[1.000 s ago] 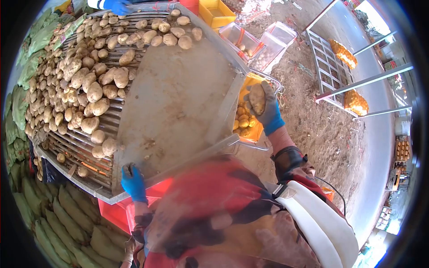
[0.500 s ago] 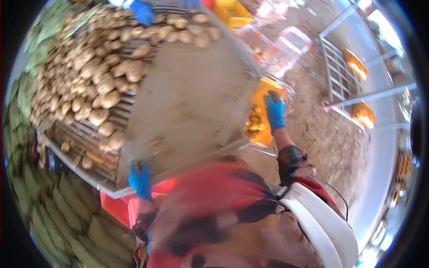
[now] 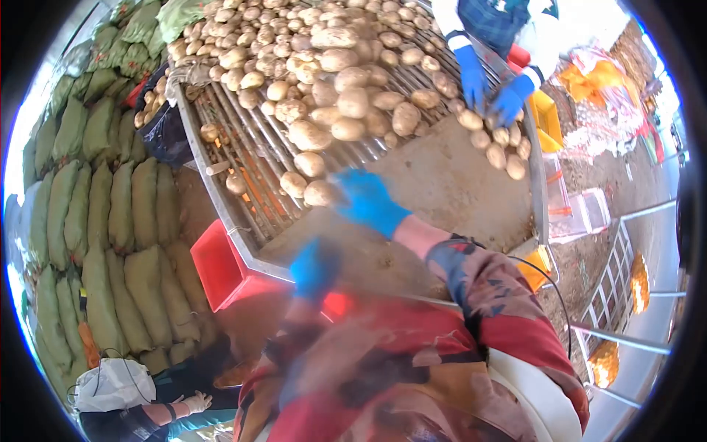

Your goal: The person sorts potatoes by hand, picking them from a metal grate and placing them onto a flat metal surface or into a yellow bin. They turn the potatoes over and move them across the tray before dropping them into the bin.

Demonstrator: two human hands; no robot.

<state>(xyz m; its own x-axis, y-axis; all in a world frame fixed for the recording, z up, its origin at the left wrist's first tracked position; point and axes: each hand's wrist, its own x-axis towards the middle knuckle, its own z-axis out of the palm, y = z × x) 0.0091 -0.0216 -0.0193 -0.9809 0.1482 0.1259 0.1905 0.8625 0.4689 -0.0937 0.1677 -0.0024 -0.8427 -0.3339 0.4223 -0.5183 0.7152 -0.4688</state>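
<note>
My right hand (image 3: 370,202), in a blue glove, reaches over the metal sorting table (image 3: 456,177) with its fingers stretched out. Its fingertips are right beside a potato (image 3: 319,193) at the lower edge of the pile. Near the table's front edge is my left hand (image 3: 315,268), also blue-gloved, its fingers smeared by motion. More potatoes (image 3: 353,103) lie heaped across the slatted part of the table, beyond my right hand.
Across the table, a co-worker's blue-gloved hands (image 3: 508,99) are among several potatoes. A red crate (image 3: 219,267) stands below the front left edge, with stacked green sacks (image 3: 110,214) behind it. Another person's hand (image 3: 197,402) shows at lower left. An orange bag (image 3: 535,269) hangs at the table's right.
The view has swung left. My right hand has left the orange bag at the right and come across the table to the potatoes. My left hand is still near the front edge.
</note>
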